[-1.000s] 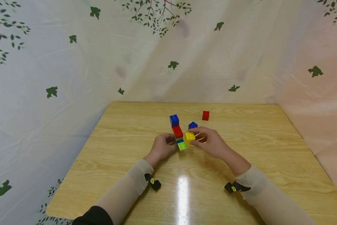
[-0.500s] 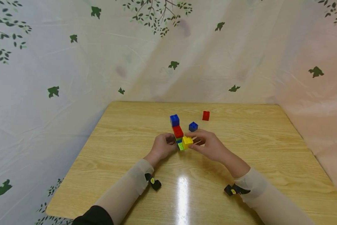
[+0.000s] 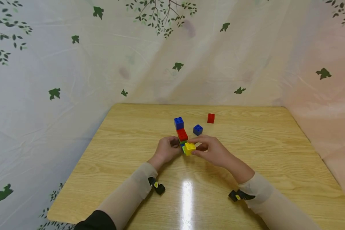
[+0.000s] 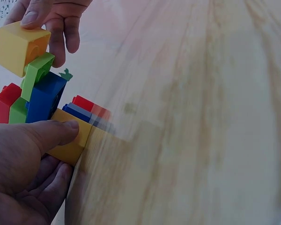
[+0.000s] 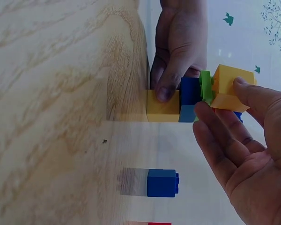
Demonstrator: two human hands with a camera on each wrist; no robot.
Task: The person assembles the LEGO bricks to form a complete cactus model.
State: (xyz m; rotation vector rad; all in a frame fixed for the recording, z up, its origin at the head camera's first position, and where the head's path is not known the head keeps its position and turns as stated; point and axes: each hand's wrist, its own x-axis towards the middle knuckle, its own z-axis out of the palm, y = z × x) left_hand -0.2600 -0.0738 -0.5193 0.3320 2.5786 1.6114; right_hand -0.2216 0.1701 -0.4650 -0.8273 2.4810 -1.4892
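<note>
A stack of building blocks stands on the table, with a yellow block (image 4: 82, 124) at its bottom and a blue block (image 4: 48, 93) on that. My left hand (image 3: 166, 150) grips the bottom yellow block between thumb and fingers. Above the blue one sits a thin light green block (image 4: 36, 77), jutting toward me. On the stack's far side rise a red block (image 3: 182, 134) and a blue block (image 3: 178, 123) at the top. My right hand (image 3: 214, 150) pinches another yellow block (image 3: 190, 149) over the light green one; whether they are pressed fully together I cannot tell.
A loose blue block (image 3: 198, 129) lies just beyond my right hand, and a red block (image 3: 211, 118) sits farther back. The wooden table (image 3: 126, 127) meets a printed cloth backdrop (image 3: 149, 83) behind it.
My right hand has moved the yellow block left and toward me, from beside the stack to over the light green block. The left hand stays put.
</note>
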